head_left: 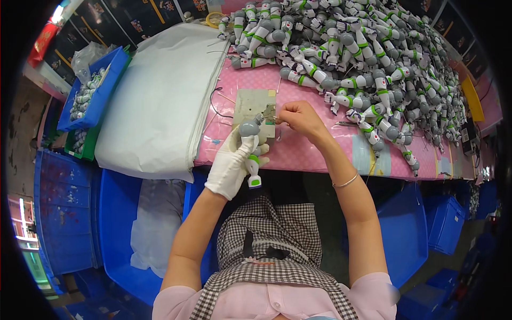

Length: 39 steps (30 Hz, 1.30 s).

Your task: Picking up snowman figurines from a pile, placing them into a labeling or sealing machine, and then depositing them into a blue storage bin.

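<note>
- One gloved left hand (229,165), clamped around one toy arm (249,128) at the table's near edge.
- One bare right hand (301,121) to its right, fingertips pinched on thin wires (270,117), number unclear.
- One grey block (248,101) beyond.
- Far right, one heap (368,69), arms uncountable.

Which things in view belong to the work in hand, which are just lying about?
In the work:
- gray, white and green plastic toy arm, in the white-gloved left hand
- thin wires at its ball end, apparently pinched by the bare right hand
- gray rectangular box beneath
- likely, the heap of matching arms

Apparently lying about:
- large white sheeting
- yellow ring
</note>
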{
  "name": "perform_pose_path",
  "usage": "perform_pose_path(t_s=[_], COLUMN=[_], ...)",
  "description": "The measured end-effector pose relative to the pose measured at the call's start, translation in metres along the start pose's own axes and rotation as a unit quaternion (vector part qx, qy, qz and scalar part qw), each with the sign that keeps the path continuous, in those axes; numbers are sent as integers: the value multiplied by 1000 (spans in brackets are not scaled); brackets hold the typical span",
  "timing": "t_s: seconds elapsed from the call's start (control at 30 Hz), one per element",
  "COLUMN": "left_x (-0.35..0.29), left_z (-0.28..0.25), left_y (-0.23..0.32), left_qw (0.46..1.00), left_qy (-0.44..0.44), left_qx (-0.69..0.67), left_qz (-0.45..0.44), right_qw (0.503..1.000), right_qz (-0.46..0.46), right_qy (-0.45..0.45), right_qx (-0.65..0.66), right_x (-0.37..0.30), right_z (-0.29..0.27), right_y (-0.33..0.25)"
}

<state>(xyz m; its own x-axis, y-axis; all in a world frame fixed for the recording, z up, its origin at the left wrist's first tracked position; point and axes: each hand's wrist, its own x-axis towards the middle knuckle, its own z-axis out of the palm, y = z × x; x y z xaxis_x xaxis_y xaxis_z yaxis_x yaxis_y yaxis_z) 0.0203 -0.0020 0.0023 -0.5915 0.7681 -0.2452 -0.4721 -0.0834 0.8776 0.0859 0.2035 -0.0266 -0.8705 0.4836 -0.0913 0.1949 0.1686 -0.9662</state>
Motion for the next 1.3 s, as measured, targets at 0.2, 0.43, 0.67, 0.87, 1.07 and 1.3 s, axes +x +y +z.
perform_pose_path(t_s=[0.2,0.43,0.67,0.87,1.07,1.3], left_x=[9,16,-18,-87,-184,-221], left_z=[-10,-8,-25,-147,-327,-390], left_y=[7,0,21,21,-105,-267], left_qw=[986,985,984,940,820,692], left_qy=[-105,-92,-96,303,572,663], left_qx=[-106,-140,-118,46,15,158], left_qz=[-76,-49,-91,150,-8,-239], right_qw=[995,994,982,780,783,888], right_qz=[48,79,18,-165,-90,-274], right_qy=[-88,-77,114,323,244,300], right_qx=[12,12,147,-509,-565,-216], right_x=[4,4,7,58,77,38], right_z=[-7,-8,-21,-74,-87,-140], right_y=[-10,-15,-29,-11,-9,-35])
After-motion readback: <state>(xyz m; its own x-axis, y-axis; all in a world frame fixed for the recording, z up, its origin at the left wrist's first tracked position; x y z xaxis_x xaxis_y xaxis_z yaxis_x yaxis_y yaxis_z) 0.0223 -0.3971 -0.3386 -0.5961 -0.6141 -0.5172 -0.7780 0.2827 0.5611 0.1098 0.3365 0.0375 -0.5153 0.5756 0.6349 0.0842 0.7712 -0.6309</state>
